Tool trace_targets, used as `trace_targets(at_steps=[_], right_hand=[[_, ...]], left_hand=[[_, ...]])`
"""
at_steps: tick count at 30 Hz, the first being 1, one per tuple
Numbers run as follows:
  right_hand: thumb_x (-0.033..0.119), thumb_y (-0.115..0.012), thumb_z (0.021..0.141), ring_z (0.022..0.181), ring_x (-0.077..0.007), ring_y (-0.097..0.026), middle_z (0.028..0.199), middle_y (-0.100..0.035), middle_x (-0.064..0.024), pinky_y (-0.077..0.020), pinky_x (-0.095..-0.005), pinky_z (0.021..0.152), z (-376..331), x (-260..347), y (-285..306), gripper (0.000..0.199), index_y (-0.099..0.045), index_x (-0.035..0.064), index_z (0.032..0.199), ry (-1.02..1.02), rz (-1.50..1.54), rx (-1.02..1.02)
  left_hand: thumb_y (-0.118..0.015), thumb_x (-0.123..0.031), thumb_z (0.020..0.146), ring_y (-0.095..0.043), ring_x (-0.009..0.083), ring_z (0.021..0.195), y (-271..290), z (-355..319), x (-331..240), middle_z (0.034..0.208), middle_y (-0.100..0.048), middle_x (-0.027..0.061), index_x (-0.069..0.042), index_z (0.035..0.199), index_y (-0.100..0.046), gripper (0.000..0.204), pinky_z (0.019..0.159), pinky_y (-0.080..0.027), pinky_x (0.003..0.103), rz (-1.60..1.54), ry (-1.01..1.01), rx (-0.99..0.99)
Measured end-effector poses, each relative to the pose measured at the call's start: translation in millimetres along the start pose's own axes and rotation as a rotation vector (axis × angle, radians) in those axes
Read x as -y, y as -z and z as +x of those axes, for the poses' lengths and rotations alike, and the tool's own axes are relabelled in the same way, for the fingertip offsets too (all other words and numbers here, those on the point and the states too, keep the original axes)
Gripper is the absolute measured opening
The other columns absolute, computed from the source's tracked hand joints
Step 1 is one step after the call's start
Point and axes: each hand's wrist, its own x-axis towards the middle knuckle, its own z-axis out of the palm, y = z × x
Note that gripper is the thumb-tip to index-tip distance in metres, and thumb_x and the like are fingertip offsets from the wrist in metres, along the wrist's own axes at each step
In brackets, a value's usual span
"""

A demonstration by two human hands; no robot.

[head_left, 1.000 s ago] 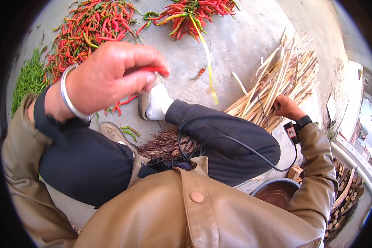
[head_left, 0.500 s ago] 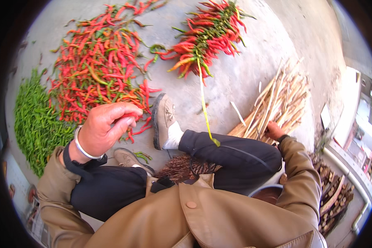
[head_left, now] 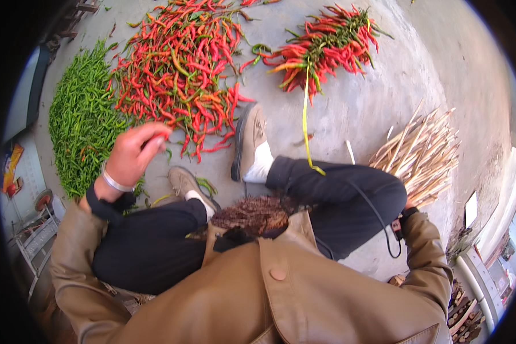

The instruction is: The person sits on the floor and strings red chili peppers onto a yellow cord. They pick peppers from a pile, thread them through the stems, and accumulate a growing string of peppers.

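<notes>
My left hand (head_left: 131,157) hovers above the near edge of the red chili heap (head_left: 180,63), its fingers curled together. Whatever they pinch, if anything, is too small to make out. Beyond my right knee, a sliver of my right hand (head_left: 409,205) shows by the bundle of dry pale sticks (head_left: 421,155); its fingers are hidden. A thick string of red and green chilies (head_left: 329,49) lies on the ground ahead. From its near end a yellow strip (head_left: 305,117) runs to my right trouser leg.
A green chili heap (head_left: 86,123) spreads at the left. Dark brown twigs (head_left: 252,215) lie between my legs. Cut firewood (head_left: 467,312) is stacked at the lower right, and a metal-framed item (head_left: 37,243) stands at the far left. A black cord (head_left: 375,215) hangs by my right knee.
The whole view has shifted, with the ground things now farther right. My right hand has drawn back from the sticks, mostly behind my knee. My left hand stays raised and curled.
</notes>
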Motion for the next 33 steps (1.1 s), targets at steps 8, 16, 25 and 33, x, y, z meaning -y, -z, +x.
trace_targets(at_steps=[8, 16, 25, 33], right_hand=[[0.006, -0.057, 0.074, 0.084, -0.0222, -0.058, 0.098, -0.06, -0.0137, -0.0458, -0.0327, 0.074, -16, -7, 7, 0.032, -0.055, 0.0043, 0.106, 0.01, 0.307, -0.157], [0.006, -0.052, 0.081, 0.084, -0.0164, -0.058, 0.089, -0.061, -0.012, -0.0458, -0.0263, 0.073, -4, 93, 80, 0.024, -0.053, -0.0031, 0.103, 0.018, 0.391, -0.541], [0.036, -0.042, 0.082, 0.088, -0.0355, -0.057, 0.089, -0.061, -0.0206, -0.0448, -0.0422, 0.078, 93, 205, -31, 0.041, -0.063, 0.0008, 0.084, -0.003, -0.509, 0.167], [0.033, -0.045, 0.079, 0.089, -0.0336, -0.058, 0.091, -0.061, -0.0195, -0.045, -0.0398, 0.079, 81, 229, -42, 0.037, -0.064, 0.0016, 0.086, 0.125, -0.542, 0.28]], left_hand=[[-0.051, -0.009, 0.081, -0.061, 0.0207, 0.075, -33, 34, -31, 0.086, -0.062, 0.0115, -0.003, 0.097, -0.059, 0.019, 0.067, -0.047, 0.029, 0.117, -0.154, 0.147], [-0.047, -0.016, 0.081, -0.058, 0.0307, 0.079, -134, 86, -10, 0.081, -0.06, 0.0157, -0.007, 0.093, -0.059, 0.019, 0.069, -0.046, 0.038, 0.296, -0.251, 0.12], [-0.044, -0.017, 0.08, -0.058, 0.0349, 0.083, -283, 68, 32, 0.084, -0.061, 0.02, -0.005, 0.088, -0.058, 0.02, 0.071, -0.045, 0.041, 0.484, -0.046, 0.218], [-0.048, -0.018, 0.076, -0.057, 0.0371, 0.081, -291, 10, 73, 0.079, -0.06, 0.0191, -0.007, 0.087, -0.06, 0.019, 0.068, -0.044, 0.044, 0.39, -0.073, 0.321]])
